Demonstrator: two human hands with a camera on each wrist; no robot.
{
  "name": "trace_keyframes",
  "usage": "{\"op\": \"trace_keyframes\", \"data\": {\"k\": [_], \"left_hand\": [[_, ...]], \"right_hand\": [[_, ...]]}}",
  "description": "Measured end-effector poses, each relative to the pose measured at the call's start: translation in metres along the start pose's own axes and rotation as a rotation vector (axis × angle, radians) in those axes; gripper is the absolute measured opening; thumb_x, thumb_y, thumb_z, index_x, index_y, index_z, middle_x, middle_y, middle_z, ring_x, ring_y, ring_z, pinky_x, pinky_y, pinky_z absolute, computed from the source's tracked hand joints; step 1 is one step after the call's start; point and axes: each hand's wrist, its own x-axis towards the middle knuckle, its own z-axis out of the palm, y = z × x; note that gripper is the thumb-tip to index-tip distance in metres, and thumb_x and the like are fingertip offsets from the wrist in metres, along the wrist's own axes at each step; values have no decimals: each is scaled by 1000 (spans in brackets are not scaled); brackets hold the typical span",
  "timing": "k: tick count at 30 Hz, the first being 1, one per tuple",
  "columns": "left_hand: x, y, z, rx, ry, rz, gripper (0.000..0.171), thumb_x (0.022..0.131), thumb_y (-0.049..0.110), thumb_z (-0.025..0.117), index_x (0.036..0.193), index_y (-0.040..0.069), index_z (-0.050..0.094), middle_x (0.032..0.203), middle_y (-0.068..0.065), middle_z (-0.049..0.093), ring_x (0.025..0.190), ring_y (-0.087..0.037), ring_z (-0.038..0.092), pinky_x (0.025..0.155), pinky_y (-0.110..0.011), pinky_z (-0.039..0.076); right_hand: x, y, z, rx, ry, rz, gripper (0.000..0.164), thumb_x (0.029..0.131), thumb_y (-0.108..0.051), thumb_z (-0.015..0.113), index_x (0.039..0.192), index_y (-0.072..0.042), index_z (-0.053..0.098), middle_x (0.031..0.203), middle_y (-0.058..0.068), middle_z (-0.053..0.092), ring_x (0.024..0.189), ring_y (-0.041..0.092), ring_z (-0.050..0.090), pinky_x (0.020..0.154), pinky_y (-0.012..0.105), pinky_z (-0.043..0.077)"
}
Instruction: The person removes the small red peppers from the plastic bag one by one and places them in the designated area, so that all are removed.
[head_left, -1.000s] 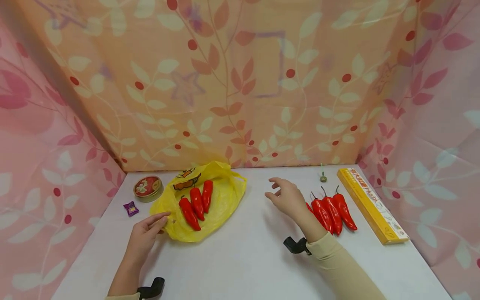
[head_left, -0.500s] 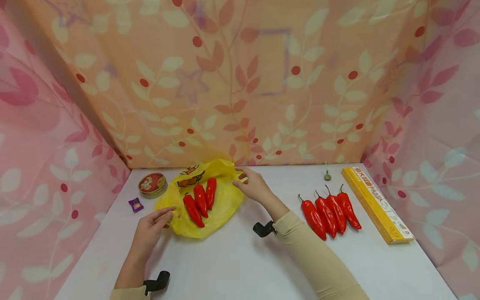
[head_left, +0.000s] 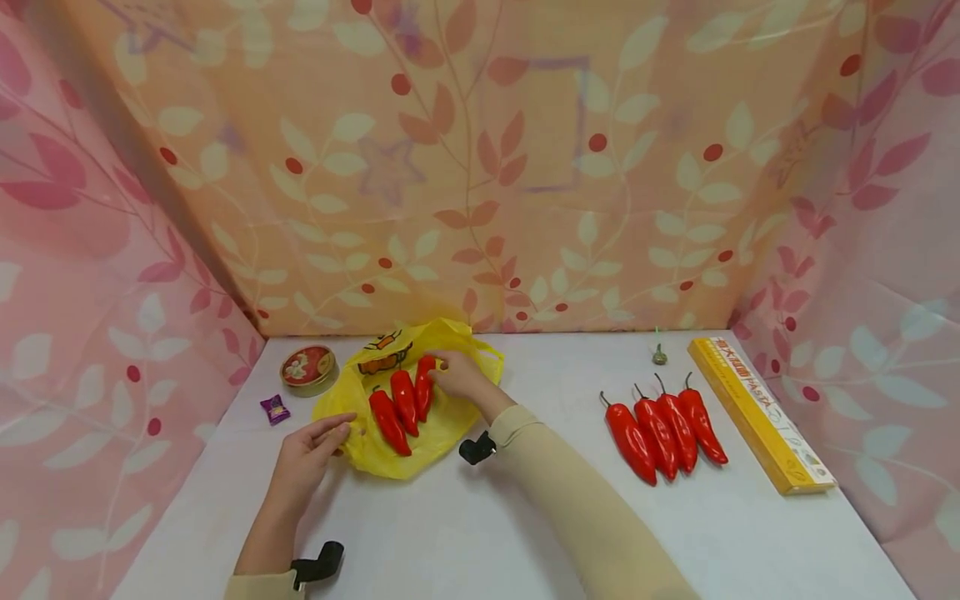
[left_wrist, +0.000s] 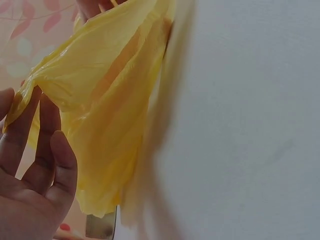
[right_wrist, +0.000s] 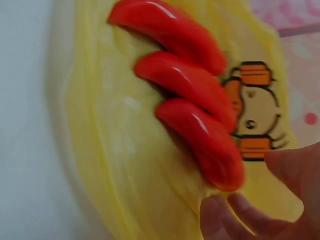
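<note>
A yellow plastic bag (head_left: 442,433) lies spread on the table, its mouth toward me. My left hand (head_left: 303,458) pinches the bag's left edge; in the left wrist view the film (left_wrist: 100,125) runs up from between thumb and fingers. Inside lie three red peppers, the left one (head_left: 388,423), the middle one (head_left: 403,400) and the right one (head_left: 423,392). Over the bag, my right hand (head_left: 461,379) reaches the top of the right pepper. The right wrist view has its thumb and fingers spread around that pepper's end (right_wrist: 225,170), not closed on it.
Several red peppers (head_left: 663,433) lie in a row at the right, beside a yellow pasta box (head_left: 757,417). A small green-stringed bell-like object (head_left: 659,357) sits behind them. Left of the bag are a round red tin (head_left: 307,367) and a purple wrapped candy (head_left: 275,409). Patterned cloth walls enclose the table.
My right hand has moved left from beside the loose peppers, past the bag's right rim, to the right pepper inside. The left hand stays at the bag's edge.
</note>
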Motion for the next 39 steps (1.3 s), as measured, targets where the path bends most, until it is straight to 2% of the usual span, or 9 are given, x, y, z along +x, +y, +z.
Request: {"op": "trace_keyframes", "data": {"k": [3, 5, 7, 9, 12, 16, 21, 27, 39], "left_hand": [[-1, 0, -1, 15, 1, -6, 50, 101, 44, 58, 139, 11, 62, 128, -3, 71, 99, -6, 62, 87, -16, 53], [-1, 0, -2, 22, 4, -10, 50, 101, 44, 57, 139, 12, 62, 130, -4, 70, 100, -6, 62, 87, -15, 53], [-1, 1, -3, 28, 4, -11, 50, 102, 45, 57, 140, 13, 61, 132, -5, 68, 101, -6, 62, 87, -15, 53], [0, 2, -3, 32, -5, -11, 51, 101, 47, 56, 140, 14, 61, 134, -5, 67, 103, -7, 61, 88, -15, 53], [2, 3, -3, 31, -16, -6, 51, 101, 49, 56, 140, 16, 61, 136, -6, 65, 105, -10, 61, 89, -16, 53], [4, 2, -3, 45, -16, -9, 52, 100, 51, 56, 139, 17, 62, 136, -6, 65, 106, -11, 61, 89, -16, 53], [3, 3, -2, 47, -21, -18, 53, 100, 50, 56, 140, 16, 61, 136, -6, 65, 105, -11, 61, 91, -19, 54], [-2, 1, -3, 48, 2, -24, 52, 101, 47, 56, 140, 12, 61, 133, -6, 68, 100, -5, 62, 87, -16, 54], [0, -1, -1, 35, -6, -14, 52, 102, 44, 57, 141, 10, 60, 134, -6, 68, 97, 0, 63, 85, -14, 54]], "right_hand": [[5, -5, 13, -106, -56, 5, 50, 99, -15, 48, 149, -21, 52, 140, 14, 60, 115, 32, 60, 98, 40, 53], [8, -8, 20, -195, -77, 25, 52, 100, -17, 44, 151, -24, 49, 148, 9, 56, 134, 31, 50, 113, 43, 43], [9, -12, 25, -259, -70, 47, 48, 103, -23, 41, 151, -25, 50, 148, 7, 56, 141, 34, 44, 117, 47, 38], [9, -15, 27, -292, -30, 67, 43, 106, -31, 43, 146, -22, 54, 139, 6, 62, 135, 33, 50, 114, 46, 41], [7, -18, 28, -302, 40, 68, 35, 104, -37, 54, 131, -15, 62, 109, 4, 70, 107, 27, 62, 95, 39, 52], [4, -19, 27, -306, 83, 61, 25, 98, -28, 67, 118, -14, 62, 85, 0, 61, 82, 21, 57, 71, 28, 50], [-3, -18, 25, -239, 93, 81, 43, 90, -16, 70, 129, -13, 53, 95, 4, 62, 82, 21, 59, 65, 26, 54], [-23, -27, 23, -198, 53, 96, 77, 88, -22, 72, 155, -14, 34, 131, 11, 61, 109, 24, 61, 93, 38, 58], [-66, -23, 0, -72, 77, 33, 70, 91, -29, 69, 153, -20, 40, 130, 7, 61, 106, 22, 60, 85, 37, 60]]}}
